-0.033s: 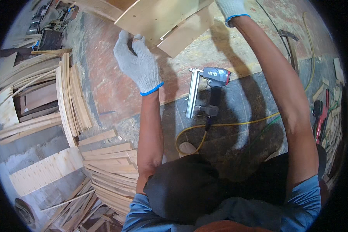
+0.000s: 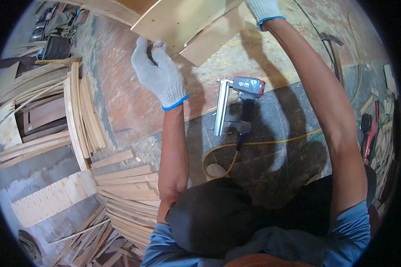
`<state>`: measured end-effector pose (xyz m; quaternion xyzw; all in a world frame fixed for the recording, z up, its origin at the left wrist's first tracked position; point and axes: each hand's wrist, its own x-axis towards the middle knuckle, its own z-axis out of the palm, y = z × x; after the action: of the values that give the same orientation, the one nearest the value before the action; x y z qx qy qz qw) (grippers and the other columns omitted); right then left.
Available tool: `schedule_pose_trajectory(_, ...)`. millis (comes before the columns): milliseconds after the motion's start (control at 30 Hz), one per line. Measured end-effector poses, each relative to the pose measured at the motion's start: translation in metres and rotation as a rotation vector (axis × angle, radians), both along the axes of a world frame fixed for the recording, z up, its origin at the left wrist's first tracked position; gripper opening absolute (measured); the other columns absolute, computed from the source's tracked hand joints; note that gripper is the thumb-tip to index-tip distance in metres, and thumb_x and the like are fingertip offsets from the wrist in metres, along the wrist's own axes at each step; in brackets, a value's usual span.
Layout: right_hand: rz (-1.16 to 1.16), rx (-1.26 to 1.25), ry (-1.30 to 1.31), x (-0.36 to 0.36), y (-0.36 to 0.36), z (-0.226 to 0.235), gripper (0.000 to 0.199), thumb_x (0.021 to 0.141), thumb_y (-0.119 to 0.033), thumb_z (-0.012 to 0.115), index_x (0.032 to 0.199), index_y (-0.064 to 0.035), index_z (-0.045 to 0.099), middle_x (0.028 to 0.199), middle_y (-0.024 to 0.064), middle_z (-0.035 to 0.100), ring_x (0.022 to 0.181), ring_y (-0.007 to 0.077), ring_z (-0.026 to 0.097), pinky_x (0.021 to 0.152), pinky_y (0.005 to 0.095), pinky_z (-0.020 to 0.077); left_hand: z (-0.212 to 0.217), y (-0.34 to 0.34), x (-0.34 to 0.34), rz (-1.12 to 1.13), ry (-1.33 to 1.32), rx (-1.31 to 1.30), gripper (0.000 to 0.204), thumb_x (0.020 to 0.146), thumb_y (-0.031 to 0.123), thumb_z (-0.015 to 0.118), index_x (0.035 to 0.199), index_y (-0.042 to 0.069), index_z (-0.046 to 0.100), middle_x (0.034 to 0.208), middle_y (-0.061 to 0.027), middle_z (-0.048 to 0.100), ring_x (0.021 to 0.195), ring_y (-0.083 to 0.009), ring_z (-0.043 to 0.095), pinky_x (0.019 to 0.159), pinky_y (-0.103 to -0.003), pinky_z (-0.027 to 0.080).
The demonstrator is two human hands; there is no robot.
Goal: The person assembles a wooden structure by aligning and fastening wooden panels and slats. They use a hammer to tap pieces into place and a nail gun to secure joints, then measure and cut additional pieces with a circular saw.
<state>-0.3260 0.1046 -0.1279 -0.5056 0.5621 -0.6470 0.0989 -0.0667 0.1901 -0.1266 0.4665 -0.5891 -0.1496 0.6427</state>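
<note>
Fingers on the left hand [image 2: 159, 78] are half-curled by the lower edge of the wooden boards [image 2: 180, 24] up top, probably steadying them; can't tell if they're gripping. Right hand's [image 2: 265, 11] are cut off. Nail gun [image 2: 248, 88] lies between the arms, likely for easy reach.

This was a woodworking shop. Slats [image 2: 128, 207] lay in dense stacks at the left, with loose sticks [image 2: 82, 244] heaped below them. A nail gun [image 2: 247, 104] lay on a worn surface [image 2: 124, 104] (scuffed and blotched with stains), coupled to a yellow hose [image 2: 276, 141], and a hammer [image 2: 336, 62] rested farther to the right, with a red tool [image 2: 370, 139] lower down. Bare wood panels [image 2: 185, 22] showed at the top, where the person wore knit gloves [image 2: 161, 82] with blue cuffs.
</note>
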Motion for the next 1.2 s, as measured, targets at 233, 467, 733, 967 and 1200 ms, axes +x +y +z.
schedule_pose_trajectory(233, -0.064, 0.199, 0.071, 0.010, 0.009, -0.007, 0.036, 0.090, -0.013, 0.051, 0.122, -0.0042, 0.064, 0.106, 0.0211, 0.070, 0.101, 0.0327, 0.067, 0.089, 0.0411, 0.0510, -0.034, 0.001, -0.010, 0.026, 0.025, 0.004, 0.038, 0.091, -0.006, 0.052, 0.129, -0.006, 0.053, 0.113, -0.0152, 0.058, 0.094, -0.0203, 0.064, 0.086, -0.032, 0.053)
schedule_pose_trajectory(467, 0.003, 0.159, 0.024, 0.013, 0.003, -0.011, 0.038, 0.091, -0.014, 0.049, 0.125, -0.0037, 0.062, 0.110, 0.0225, 0.069, 0.104, 0.0343, 0.066, 0.092, 0.0408, 0.0501, -0.035, -0.002, 0.005, 0.290, -0.431, -0.069, 0.032, 0.092, 0.006, 0.054, 0.121, -0.006, 0.057, 0.112, -0.0216, 0.060, 0.095, -0.0350, 0.064, 0.088, -0.043, 0.050)
schedule_pose_trajectory(733, 0.130, 0.103, -0.094, 0.010, -0.007, -0.017, 0.035, 0.090, -0.014, 0.051, 0.122, -0.0024, 0.062, 0.098, 0.0173, 0.069, 0.091, 0.0232, 0.066, 0.083, 0.0347, 0.0519, -0.023, -0.017, 0.005, 0.277, -0.691, 0.357, 0.027, 0.094, 0.028, 0.053, 0.093, 0.001, 0.056, 0.085, -0.0260, 0.067, 0.079, -0.0458, 0.065, 0.071, -0.054, 0.050)
schedule_pose_trajectory(967, -0.144, 0.114, 0.271, -0.018, -0.031, -0.051, 0.040, 0.089, -0.027, 0.055, 0.122, -0.0071, 0.065, 0.112, 0.0225, 0.068, 0.104, 0.0396, 0.065, 0.092, 0.0445, 0.0499, -0.011, -0.012, -0.002, 0.221, -0.843, 0.373, 0.024, 0.094, 0.022, 0.050, 0.100, 0.000, 0.059, 0.089, -0.0274, 0.067, 0.079, -0.0444, 0.066, 0.072, -0.054, 0.051)
schedule_pose_trajectory(1200, -0.042, 0.329, 0.103, 0.004, 0.004, -0.012, 0.049, 0.089, -0.021, 0.053, 0.136, -0.0046, 0.054, 0.115, 0.0269, 0.065, 0.108, 0.0429, 0.062, 0.095, 0.0429, 0.0491, -0.014, -0.010, -0.002, 0.220, -0.776, 0.352, 0.023, 0.095, 0.020, 0.051, 0.099, -0.001, 0.058, 0.090, -0.0280, 0.066, 0.081, -0.0470, 0.064, 0.070, -0.054, 0.049)
